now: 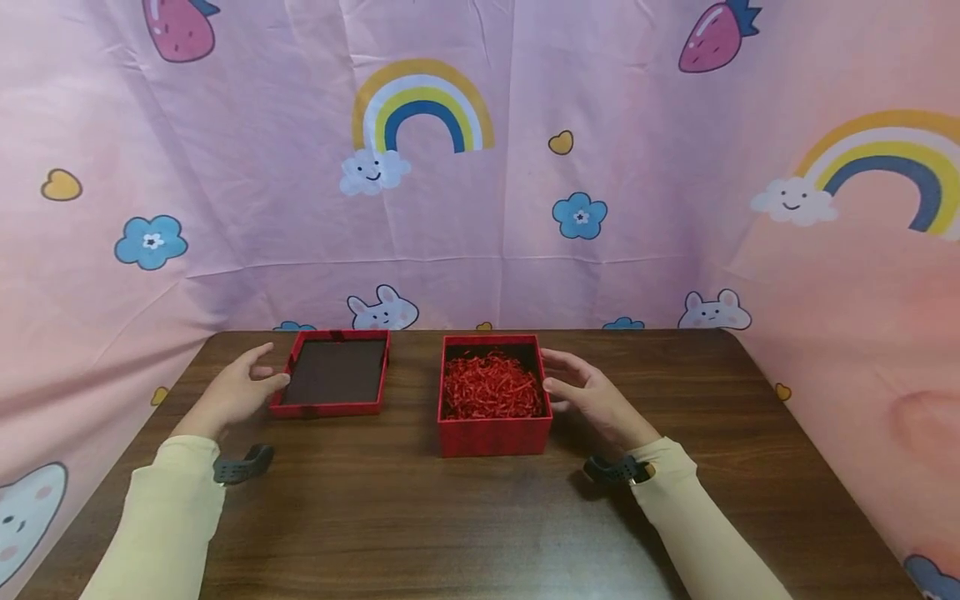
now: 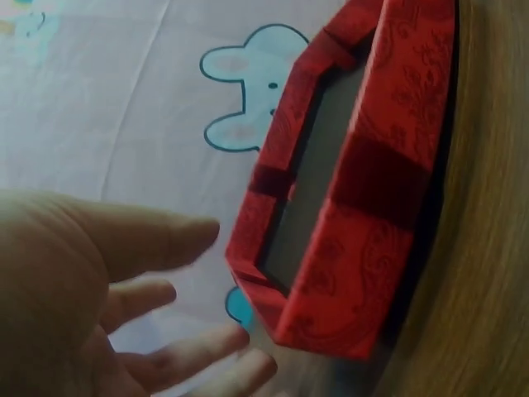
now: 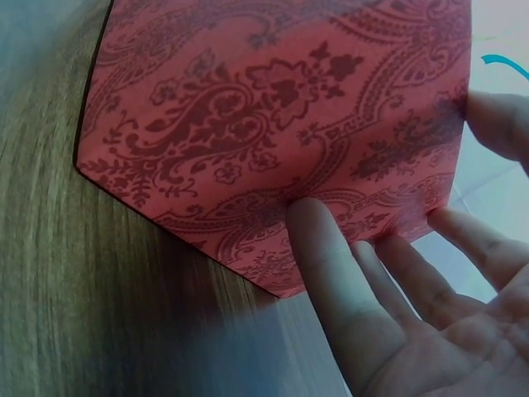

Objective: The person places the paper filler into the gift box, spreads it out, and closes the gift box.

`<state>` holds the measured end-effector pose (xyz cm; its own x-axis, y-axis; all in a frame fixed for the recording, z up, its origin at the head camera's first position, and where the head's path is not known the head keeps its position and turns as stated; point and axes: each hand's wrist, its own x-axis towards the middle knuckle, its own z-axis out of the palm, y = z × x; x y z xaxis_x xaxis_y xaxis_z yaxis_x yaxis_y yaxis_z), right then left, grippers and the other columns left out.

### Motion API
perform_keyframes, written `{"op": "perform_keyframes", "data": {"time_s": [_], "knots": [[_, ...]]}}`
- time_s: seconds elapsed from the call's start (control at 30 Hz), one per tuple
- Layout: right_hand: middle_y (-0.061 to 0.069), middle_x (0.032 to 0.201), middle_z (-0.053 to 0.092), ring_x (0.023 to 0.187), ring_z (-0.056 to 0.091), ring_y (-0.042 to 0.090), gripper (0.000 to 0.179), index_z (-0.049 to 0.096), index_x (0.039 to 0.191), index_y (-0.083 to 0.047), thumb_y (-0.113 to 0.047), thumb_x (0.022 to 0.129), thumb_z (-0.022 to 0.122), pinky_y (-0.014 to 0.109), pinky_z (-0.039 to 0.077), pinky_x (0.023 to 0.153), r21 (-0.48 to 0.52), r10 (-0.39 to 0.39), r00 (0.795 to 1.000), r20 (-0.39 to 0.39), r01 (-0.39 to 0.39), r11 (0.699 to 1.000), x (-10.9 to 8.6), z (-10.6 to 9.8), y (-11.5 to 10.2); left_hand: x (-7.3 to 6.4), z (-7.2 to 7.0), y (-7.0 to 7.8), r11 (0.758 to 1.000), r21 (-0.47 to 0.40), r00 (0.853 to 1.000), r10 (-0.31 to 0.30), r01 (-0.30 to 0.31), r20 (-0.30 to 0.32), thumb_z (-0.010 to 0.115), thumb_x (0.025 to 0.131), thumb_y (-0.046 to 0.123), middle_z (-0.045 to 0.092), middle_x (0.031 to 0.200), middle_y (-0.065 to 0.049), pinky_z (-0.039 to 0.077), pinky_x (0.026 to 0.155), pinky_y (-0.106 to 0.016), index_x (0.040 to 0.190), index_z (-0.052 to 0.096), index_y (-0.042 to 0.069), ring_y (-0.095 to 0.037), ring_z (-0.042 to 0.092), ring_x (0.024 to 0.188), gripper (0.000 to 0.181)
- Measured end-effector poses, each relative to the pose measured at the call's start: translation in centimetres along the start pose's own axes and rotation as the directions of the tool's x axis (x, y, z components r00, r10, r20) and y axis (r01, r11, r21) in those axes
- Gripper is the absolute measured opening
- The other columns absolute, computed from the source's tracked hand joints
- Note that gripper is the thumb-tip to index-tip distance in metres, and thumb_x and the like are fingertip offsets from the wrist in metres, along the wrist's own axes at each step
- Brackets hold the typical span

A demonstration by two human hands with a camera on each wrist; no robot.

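A red box [image 1: 495, 438] with a dark inside stands at the middle of the table, filled with red shredded paper [image 1: 491, 387]. To its left lies its red lid [image 1: 324, 411], inner side up, with a black lining. My left hand [image 1: 236, 392] is at the lid's left side with fingers spread. In the left wrist view, a gap shows between the fingertips [image 2: 202, 231] and the lid's patterned wall. My right hand [image 1: 598, 404] is at the box's right side. In the right wrist view, nearly straight fingers [image 3: 331, 256] touch the box's paisley wall, gripping nothing.
Both things stand on a dark wood-grain table [image 1: 420, 517]. A pink printed cloth [image 1: 525, 183] hangs behind and along both sides. Each wrist wears a dark strap, such as the left strap [image 1: 243, 465].
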<state>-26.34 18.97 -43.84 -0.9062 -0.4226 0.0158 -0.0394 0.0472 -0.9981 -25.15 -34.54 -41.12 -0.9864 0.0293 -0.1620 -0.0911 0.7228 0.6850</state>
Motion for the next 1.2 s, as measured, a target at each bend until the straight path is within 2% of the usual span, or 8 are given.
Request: {"op": "perform_keyframes", "data": {"time_s": [0.17,0.3,0.4,0.57,0.77,0.97,1.1,1.2], "knots": [[0.020,0.158,0.043,0.134,0.055,0.037,0.061,0.041,0.157,-0.011,-0.019,0.102,0.067,0.049,0.059,0.096,0.012,-0.006,1.000,0.011,0.006,1.000,0.0,-0.1,0.1,0.3,0.1,-0.7,0.999,-0.047,0.999,0.006,-0.003,0.050,0.058,0.106,0.042,0.039,0.151,-0.039,0.033,0.105,-0.079,0.164,0.005,0.001,-0.062,0.032,0.140,0.089],[0.020,0.158,0.043,0.134,0.055,0.037,0.061,0.041,0.157,-0.012,-0.020,0.102,0.067,0.049,0.059,0.097,0.006,-0.004,1.000,0.010,0.004,1.000,0.0,-0.2,0.2,0.5,0.4,-1.3,0.998,-0.056,0.995,0.018,-0.012,0.101,0.061,0.105,0.039,0.040,0.151,-0.039,0.039,0.104,-0.075,0.164,0.009,0.001,-0.060,0.037,0.138,0.088],[0.020,0.158,0.043,0.133,0.056,0.037,0.061,0.041,0.157,-0.011,-0.019,0.102,0.067,0.051,0.058,0.097,0.002,-0.007,1.000,0.007,0.007,1.000,0.0,-0.2,0.4,0.6,0.8,-1.9,0.998,-0.059,0.995,0.043,-0.037,0.092,0.062,0.105,0.031,0.043,0.148,-0.038,0.051,0.100,-0.062,0.164,0.016,0.001,-0.052,0.051,0.130,0.081],[0.019,0.158,0.043,0.132,0.057,0.036,0.060,0.041,0.157,-0.010,-0.017,0.103,0.065,0.053,0.057,0.099,0.012,-0.012,1.000,0.016,0.012,1.000,0.1,-0.2,0.7,0.7,1.2,-2.6,0.981,-0.189,0.995,0.051,-0.035,0.084,0.058,0.104,0.010,0.037,0.147,-0.042,0.064,0.082,-0.043,0.163,0.012,-0.002,-0.036,0.064,0.114,0.075],[0.018,0.156,0.046,0.131,0.058,0.035,0.058,0.043,0.156,-0.013,-0.018,0.103,0.066,0.052,0.058,0.098,0.009,-0.009,1.000,0.015,0.009,1.000,0.2,-0.1,0.9,0.8,1.2,-3.0,0.942,-0.334,0.989,0.016,0.035,0.150,0.053,0.105,0.005,0.027,0.151,-0.044,0.064,0.083,-0.042,0.162,0.006,-0.006,-0.028,0.063,0.114,0.075],[0.016,0.156,0.046,0.134,0.056,0.037,0.058,0.044,0.155,-0.014,-0.020,0.103,0.066,0.053,0.057,0.098,-0.003,-0.014,1.000,0.019,0.014,1.000,0.3,-0.1,0.8,1.0,1.3,-3.2,0.945,-0.324,0.986,0.012,0.043,0.165,0.056,0.104,0.007,0.030,0.152,-0.044,0.064,0.085,-0.041,0.161,0.010,-0.009,-0.018,0.066,0.108,0.075],[0.016,0.157,0.046,0.135,0.055,0.038,0.059,0.044,0.156,-0.014,-0.021,0.102,0.068,0.054,0.057,0.098,-0.008,-0.009,1.000,0.015,0.009,1.000,0.2,-0.3,0.7,1.1,1.3,-2.7,0.948,-0.316,0.986,0.014,0.041,0.169,0.059,0.104,0.009,0.034,0.151,-0.043,0.063,0.086,-0.041,0.160,0.013,-0.011,-0.019,0.065,0.111,0.075],[0.017,0.157,0.045,0.135,0.055,0.038,0.060,0.043,0.156,-0.014,-0.021,0.102,0.068,0.054,0.057,0.098,-0.014,-0.009,1.000,0.015,0.009,1.000,0.2,-0.4,0.5,1.0,1.5,-2.4,0.926,-0.372,0.981,0.014,0.060,0.193,0.061,0.103,0.011,0.031,0.153,-0.041,0.062,0.090,-0.042,0.160,0.012,-0.010,-0.020,0.062,0.116,0.078]]}}
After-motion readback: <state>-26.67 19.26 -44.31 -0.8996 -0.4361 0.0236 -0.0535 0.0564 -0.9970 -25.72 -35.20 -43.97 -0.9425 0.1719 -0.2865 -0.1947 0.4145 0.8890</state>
